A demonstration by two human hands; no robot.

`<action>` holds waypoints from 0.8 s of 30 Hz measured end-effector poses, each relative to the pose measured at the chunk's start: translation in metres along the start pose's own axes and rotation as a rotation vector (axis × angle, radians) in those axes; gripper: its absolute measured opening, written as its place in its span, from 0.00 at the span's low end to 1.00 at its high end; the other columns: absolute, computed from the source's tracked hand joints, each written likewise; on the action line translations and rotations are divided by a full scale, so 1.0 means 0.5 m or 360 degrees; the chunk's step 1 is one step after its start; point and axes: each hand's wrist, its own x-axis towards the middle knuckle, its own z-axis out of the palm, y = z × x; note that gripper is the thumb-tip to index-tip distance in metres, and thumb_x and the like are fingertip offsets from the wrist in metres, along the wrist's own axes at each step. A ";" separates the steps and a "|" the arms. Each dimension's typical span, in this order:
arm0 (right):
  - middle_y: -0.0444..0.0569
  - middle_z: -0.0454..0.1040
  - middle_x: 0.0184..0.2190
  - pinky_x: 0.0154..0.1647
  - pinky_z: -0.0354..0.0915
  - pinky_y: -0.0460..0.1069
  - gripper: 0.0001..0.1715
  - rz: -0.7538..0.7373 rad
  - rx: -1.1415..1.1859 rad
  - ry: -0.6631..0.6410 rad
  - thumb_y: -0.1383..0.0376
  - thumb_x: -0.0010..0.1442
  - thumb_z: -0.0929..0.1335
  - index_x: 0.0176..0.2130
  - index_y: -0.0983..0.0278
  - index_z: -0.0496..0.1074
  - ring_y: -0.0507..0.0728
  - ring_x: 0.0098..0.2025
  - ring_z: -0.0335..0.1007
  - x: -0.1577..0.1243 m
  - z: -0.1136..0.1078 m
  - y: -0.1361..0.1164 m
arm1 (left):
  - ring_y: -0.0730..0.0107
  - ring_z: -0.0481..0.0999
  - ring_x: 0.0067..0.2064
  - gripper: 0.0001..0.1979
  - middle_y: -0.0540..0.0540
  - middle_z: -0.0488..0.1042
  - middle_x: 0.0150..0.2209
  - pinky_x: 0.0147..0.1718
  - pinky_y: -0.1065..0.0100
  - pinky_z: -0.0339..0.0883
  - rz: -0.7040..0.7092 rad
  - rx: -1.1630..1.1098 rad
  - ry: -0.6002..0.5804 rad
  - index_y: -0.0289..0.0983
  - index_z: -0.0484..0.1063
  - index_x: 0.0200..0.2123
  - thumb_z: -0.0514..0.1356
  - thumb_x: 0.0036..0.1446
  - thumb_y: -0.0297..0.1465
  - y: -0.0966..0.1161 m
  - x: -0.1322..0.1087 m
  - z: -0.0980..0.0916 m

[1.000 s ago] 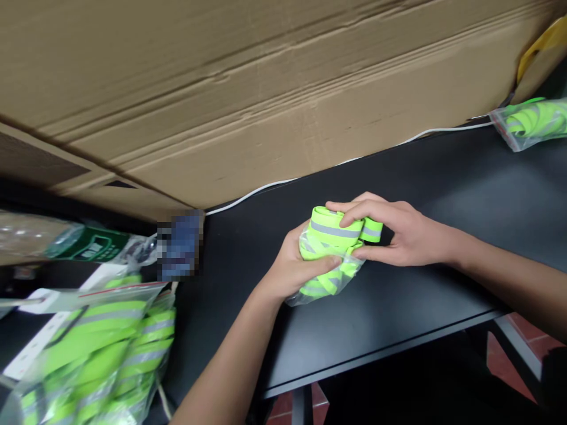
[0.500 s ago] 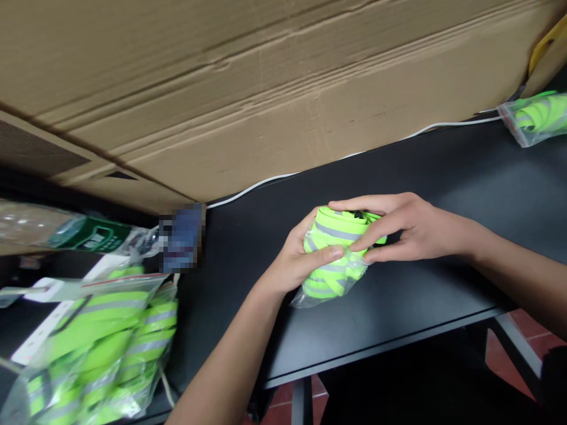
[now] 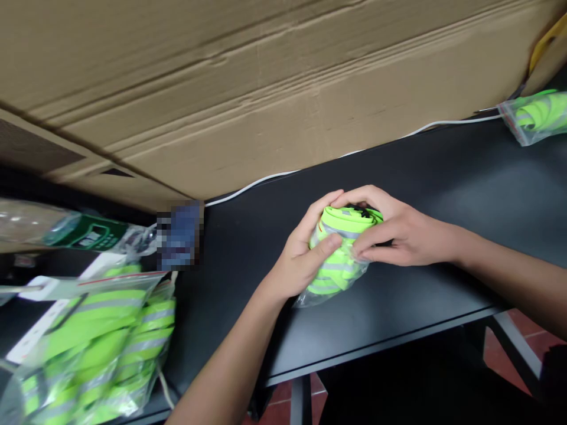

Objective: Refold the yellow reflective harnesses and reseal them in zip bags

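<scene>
In the head view, a rolled neon-green reflective strap (image 3: 339, 268) with grey stripes sits inside a clear plastic bag (image 3: 309, 298), above the black table. Something black, perhaps a buckle, shows at the roll's top. My left hand (image 3: 301, 254) is closed around the left side, thumb across the front. My right hand (image 3: 392, 230) grips the upper right of the roll and bag, fingers bent over the top and thumb side at the front. Part of the roll is hidden behind my fingers.
Clear bags of neon-green reflective straps (image 3: 97, 348) lie at the left, near a plastic bottle (image 3: 95, 232) and a blurred blue item (image 3: 181, 233). Another bagged strap (image 3: 543, 115) is at far right. Cardboard (image 3: 283, 100) stands along the back, with a white cable (image 3: 261, 180) at its foot.
My right fingers have shifted left and curled more over the top of the roll. The fingers of my left hand now reach higher behind it, and the roll's top shows more.
</scene>
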 end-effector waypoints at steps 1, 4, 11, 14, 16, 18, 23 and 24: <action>0.55 0.62 0.59 0.61 0.63 0.64 0.05 -0.0011 -0.0023 0.0051 0.68 0.63 0.71 0.39 0.59 0.79 0.63 0.63 0.60 -0.001 0.005 0.001 | 0.53 0.69 0.63 0.29 0.44 0.68 0.64 0.62 0.58 0.62 0.0019 0.0025 -0.0003 0.46 0.64 0.66 0.63 0.63 0.42 0.003 0.000 0.002; 0.54 0.61 0.57 0.59 0.64 0.64 0.04 -0.0015 -0.0029 0.0189 0.68 0.62 0.71 0.38 0.59 0.77 0.63 0.62 0.60 -0.001 0.021 0.004 | 0.53 0.69 0.62 0.30 0.43 0.68 0.63 0.62 0.57 0.63 0.0042 0.0034 -0.0029 0.44 0.64 0.65 0.65 0.62 0.41 0.012 -0.001 0.010; 0.51 0.61 0.51 0.53 0.68 0.59 0.05 -0.0020 0.0144 0.0449 0.67 0.62 0.72 0.40 0.58 0.75 0.59 0.54 0.66 0.004 0.054 -0.005 | 0.56 0.77 0.53 0.40 0.44 0.75 0.54 0.51 0.61 0.73 0.0021 0.0002 -0.0134 0.44 0.66 0.59 0.77 0.43 0.30 0.016 -0.007 0.015; 0.53 0.63 0.51 0.52 0.69 0.58 0.15 0.0166 0.0310 0.0585 0.64 0.62 0.72 0.50 0.58 0.71 0.58 0.51 0.67 0.001 0.061 -0.016 | 0.59 0.78 0.48 0.34 0.45 0.76 0.50 0.46 0.64 0.74 -0.0005 0.0019 -0.0116 0.43 0.68 0.56 0.75 0.46 0.29 0.013 -0.006 0.011; 0.54 0.64 0.53 0.53 0.70 0.57 0.19 0.0308 0.0582 0.0678 0.62 0.64 0.70 0.54 0.58 0.67 0.58 0.51 0.68 -0.003 0.057 -0.018 | 0.60 0.79 0.46 0.33 0.45 0.77 0.48 0.45 0.64 0.74 -0.0042 0.0008 -0.0090 0.42 0.69 0.56 0.74 0.47 0.30 0.012 -0.004 0.007; 0.54 0.66 0.54 0.53 0.70 0.56 0.18 0.0421 0.0887 0.0725 0.61 0.66 0.68 0.54 0.59 0.66 0.57 0.52 0.69 -0.006 0.046 -0.013 | 0.61 0.79 0.46 0.32 0.45 0.77 0.48 0.45 0.64 0.74 -0.0065 -0.0010 -0.0042 0.42 0.69 0.55 0.74 0.47 0.30 0.010 -0.003 0.004; 0.51 0.76 0.44 0.47 0.72 0.51 0.18 0.0711 0.0960 0.0543 0.64 0.59 0.74 0.48 0.64 0.72 0.55 0.44 0.74 -0.005 0.011 0.005 | 0.63 0.81 0.42 0.33 0.46 0.78 0.45 0.42 0.65 0.76 -0.0055 -0.0066 0.0139 0.42 0.68 0.55 0.75 0.46 0.32 0.004 -0.003 -0.009; 0.49 0.77 0.40 0.44 0.73 0.50 0.16 0.0752 0.0910 0.0503 0.65 0.58 0.75 0.46 0.65 0.73 0.54 0.40 0.75 -0.004 0.009 0.006 | 0.63 0.81 0.41 0.34 0.46 0.78 0.44 0.42 0.65 0.76 -0.0054 -0.0054 0.0165 0.41 0.68 0.55 0.75 0.46 0.32 0.002 -0.003 -0.011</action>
